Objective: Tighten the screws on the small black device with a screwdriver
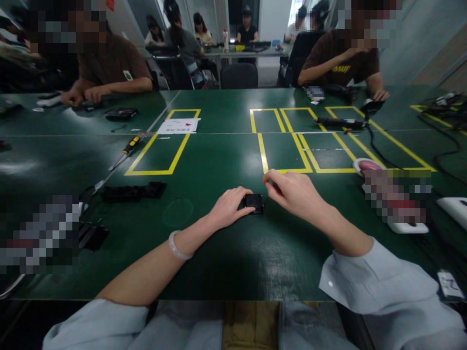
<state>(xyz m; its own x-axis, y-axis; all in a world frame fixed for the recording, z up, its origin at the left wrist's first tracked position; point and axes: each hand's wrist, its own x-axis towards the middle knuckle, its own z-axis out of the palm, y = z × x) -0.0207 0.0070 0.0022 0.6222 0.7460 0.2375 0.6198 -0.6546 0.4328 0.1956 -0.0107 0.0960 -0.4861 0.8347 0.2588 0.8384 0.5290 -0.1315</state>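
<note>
A small black boxy part [254,202] rests on the green table [226,253] in front of me. My left hand [228,207] grips its left side with thumb and fingers, a pale bangle on that wrist. Just right of the part, my right hand [292,192] hovers with its fingertips pinched together at the upper left; something tiny may be between them, but I cannot make it out.
Yellow tape rectangles [284,146] mark the table beyond my hands. Black flat parts [133,191] and a screwdriver [126,150] lie to the left, a white paper [178,126] farther back. A pink-topped white device [368,166] and cables sit right. Other people work at the far side.
</note>
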